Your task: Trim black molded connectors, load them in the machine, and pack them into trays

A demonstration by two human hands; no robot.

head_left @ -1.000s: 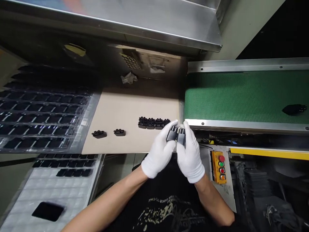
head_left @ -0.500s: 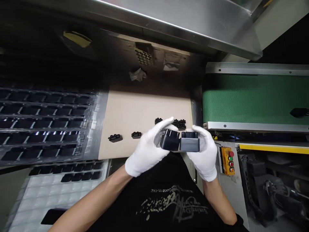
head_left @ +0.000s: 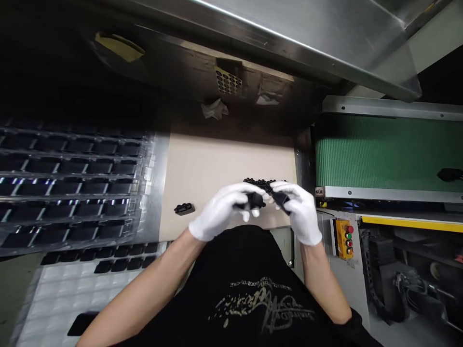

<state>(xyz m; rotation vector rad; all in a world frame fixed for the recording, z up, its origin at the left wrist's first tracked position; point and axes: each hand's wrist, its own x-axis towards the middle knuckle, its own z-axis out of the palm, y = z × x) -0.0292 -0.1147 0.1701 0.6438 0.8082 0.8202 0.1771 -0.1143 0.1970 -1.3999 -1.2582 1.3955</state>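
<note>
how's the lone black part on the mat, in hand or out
Out: the lone black part sits on the mat, beside the left hand, not in it.

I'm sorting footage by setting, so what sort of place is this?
Probably a factory workstation: there's a green conveyor belt at the right, a yellow push-button box below it, and clear trays of dark pieces at the left.
</note>
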